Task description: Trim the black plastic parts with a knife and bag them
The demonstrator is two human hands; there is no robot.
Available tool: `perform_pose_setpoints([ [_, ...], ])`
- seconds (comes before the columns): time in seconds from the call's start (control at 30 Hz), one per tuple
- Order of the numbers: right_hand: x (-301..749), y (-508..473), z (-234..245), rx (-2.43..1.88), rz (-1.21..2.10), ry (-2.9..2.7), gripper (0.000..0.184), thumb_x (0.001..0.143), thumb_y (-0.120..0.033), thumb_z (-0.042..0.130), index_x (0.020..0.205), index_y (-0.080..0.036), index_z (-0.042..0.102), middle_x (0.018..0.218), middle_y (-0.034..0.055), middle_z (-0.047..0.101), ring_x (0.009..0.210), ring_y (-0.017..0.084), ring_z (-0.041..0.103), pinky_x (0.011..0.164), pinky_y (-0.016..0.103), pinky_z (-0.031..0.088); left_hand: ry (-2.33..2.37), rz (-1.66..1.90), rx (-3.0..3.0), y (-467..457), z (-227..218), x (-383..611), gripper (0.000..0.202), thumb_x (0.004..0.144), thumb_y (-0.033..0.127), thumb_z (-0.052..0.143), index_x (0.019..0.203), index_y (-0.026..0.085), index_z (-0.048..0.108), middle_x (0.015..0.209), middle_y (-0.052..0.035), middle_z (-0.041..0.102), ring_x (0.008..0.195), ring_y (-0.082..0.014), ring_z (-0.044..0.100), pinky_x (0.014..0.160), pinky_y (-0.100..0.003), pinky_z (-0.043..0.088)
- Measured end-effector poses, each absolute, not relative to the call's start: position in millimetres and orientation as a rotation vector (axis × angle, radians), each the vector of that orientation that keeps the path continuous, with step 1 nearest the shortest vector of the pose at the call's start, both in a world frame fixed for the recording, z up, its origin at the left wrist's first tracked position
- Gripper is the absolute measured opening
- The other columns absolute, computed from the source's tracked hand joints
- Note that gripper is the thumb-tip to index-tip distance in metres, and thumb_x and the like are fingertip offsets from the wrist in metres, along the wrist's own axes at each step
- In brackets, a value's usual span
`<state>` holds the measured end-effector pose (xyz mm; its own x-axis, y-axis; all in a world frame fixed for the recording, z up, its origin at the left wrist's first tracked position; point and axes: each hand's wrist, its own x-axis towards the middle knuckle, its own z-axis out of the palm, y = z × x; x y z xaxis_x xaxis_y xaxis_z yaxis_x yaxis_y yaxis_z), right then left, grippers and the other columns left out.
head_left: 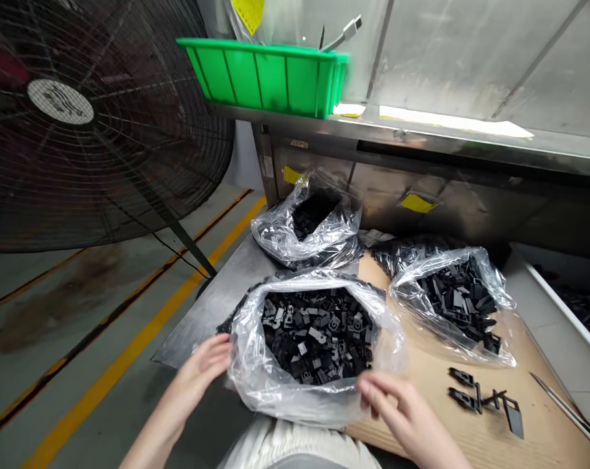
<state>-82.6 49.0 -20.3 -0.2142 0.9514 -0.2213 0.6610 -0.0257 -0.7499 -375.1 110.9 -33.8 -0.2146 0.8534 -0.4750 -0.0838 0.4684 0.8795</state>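
Note:
An unlidded clear plastic bag (256, 384) full of small black plastic parts (319, 335) stands at the table's front edge, close to my body. On its left side my left hand (207, 361) has its fingers closed at the plastic; the tips are partly hidden. The near right rim is pinched by my right hand (387, 400), thumb and fingers together. To the right of that hand, a black moulded piece with several branches (485, 398) lies on the brown board (422, 371).
Behind stand a second bag of black parts (275, 234) and, at right, a third bag (407, 286). A white bin (559, 306) and metal tweezers (563, 400) are far right. A green tray (270, 78) sits on the shelf. A large fan (94, 130) fills the left.

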Motion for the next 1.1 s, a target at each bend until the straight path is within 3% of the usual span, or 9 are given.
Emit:
perform_pose_setpoints([
  [0.13, -98, 81, -43, -1.779, 0.913, -1.668, 0.035, 0.085, -0.038, 0.032, 0.074, -0.018, 0.057, 0.072, 0.0041, 0.062, 0.068, 0.016, 0.057, 0.061, 0.023, 0.041, 1.479, 1.392, 1.045, 122, 11, -350, 0.02, 0.061, 0.006, 0.064, 0.073, 0.022, 0.062, 0.076, 0.0024, 0.062, 0.078, -0.0156, 0.056, 0.071, -0.018, 0.044],
  [0.27, -89, 91, -76, -1.915, 0.902, -1.688, 0.04, 0.08, -0.046, 0.039, 0.054, -0.019, 0.052, 0.053, 0.0023, 0.057, 0.053, 0.018, 0.055, 0.051, 0.026, 0.038, 1.079, 0.675, 1.043, 127, 7, -291, 0.007, 0.067, 0.011, 0.06, 0.068, 0.017, 0.061, 0.063, -0.0015, 0.062, 0.063, -0.017, 0.058, 0.057, -0.024, 0.043],
  [0.4, -55, 88, -85, -2.099, 0.798, -1.591, 0.04, 0.081, -0.048, 0.035, 0.073, -0.017, 0.058, 0.064, 0.0072, 0.063, 0.061, 0.022, 0.06, 0.058, 0.031, 0.042, 1.147, 0.492, 1.013, 121, -25, -281, 0.009, 0.065, 0.019, 0.064, 0.061, 0.015, 0.057, 0.051, 0.0004, 0.057, 0.047, -0.0135, 0.053, 0.047, -0.023, 0.04],
  [0.53, -54, 97, -79, -2.19, 0.639, -1.582, 0.045, 0.08, -0.047, 0.038, 0.103, -0.011, 0.055, 0.096, 0.0187, 0.061, 0.09, 0.031, 0.058, 0.074, 0.041, 0.041, 1.224, 0.478, 0.775, 123, -25, -305, 0.038, 0.069, 0.029, 0.063, 0.103, 0.018, 0.05, 0.089, -0.0094, 0.063, 0.081, -0.0218, 0.061, 0.064, -0.03, 0.048],
  [0.63, -71, 107, -69, -2.193, 0.559, -1.647, 0.045, 0.082, -0.047, 0.036, 0.104, -0.013, 0.056, 0.095, 0.0195, 0.061, 0.089, 0.034, 0.057, 0.074, 0.044, 0.041, 1.158, 0.465, 0.473, 131, -18, -308, 0.071, 0.07, 0.035, 0.063, 0.129, 0.022, 0.025, 0.122, -0.0215, 0.044, 0.099, -0.0289, 0.056, 0.075, -0.04, 0.047],
  [0.8, -92, 128, -65, -2.094, 0.454, -1.751, 0.049, 0.085, -0.043, 0.034, 0.125, -0.016, 0.04, 0.124, 0.0157, 0.045, 0.113, 0.031, 0.043, 0.086, 0.041, 0.037, 1.036, 0.38, 0.292, 143, -28, -283, 0.087, 0.067, 0.048, 0.062, 0.132, 0.038, 0.005, 0.141, -0.0196, 0.008, 0.109, -0.0402, 0.046, 0.074, -0.053, 0.044],
  [0.93, -109, 147, -69, -2.061, 0.371, -1.776, 0.051, 0.083, -0.046, 0.037, 0.125, -0.017, 0.042, 0.129, 0.0158, 0.038, 0.119, 0.035, 0.032, 0.089, 0.047, 0.032, 1.004, 0.393, 0.112, 152, -37, -264, 0.095, 0.064, 0.057, 0.058, 0.133, 0.032, -0.002, 0.142, -0.0179, -0.011, 0.119, -0.0461, 0.027, 0.078, -0.055, 0.041],
  [1.03, -126, 149, -67, -2.056, 0.342, -1.787, 0.048, 0.082, -0.047, 0.039, 0.118, -0.018, 0.05, 0.129, 0.0161, 0.039, 0.113, 0.038, 0.036, 0.083, 0.051, 0.034, 0.951, 0.414, -0.002, 156, -40, -260, 0.087, 0.064, 0.058, 0.057, 0.13, 0.039, 0.004, 0.141, -0.0155, -0.009, 0.115, -0.0455, 0.036, 0.077, -0.055, 0.041],
  [1.1, -136, 142, -64, -2.038, 0.345, -1.808, 0.048, 0.081, -0.048, 0.041, 0.116, -0.018, 0.052, 0.129, 0.0162, 0.04, 0.107, 0.037, 0.041, 0.079, 0.05, 0.037, 0.908, 0.446, -0.062, 155, -42, -260, 0.072, 0.065, 0.057, 0.057, 0.125, 0.039, 0.021, 0.139, -0.0139, 0.013, 0.103, -0.042, 0.05, 0.074, -0.055, 0.042],
])
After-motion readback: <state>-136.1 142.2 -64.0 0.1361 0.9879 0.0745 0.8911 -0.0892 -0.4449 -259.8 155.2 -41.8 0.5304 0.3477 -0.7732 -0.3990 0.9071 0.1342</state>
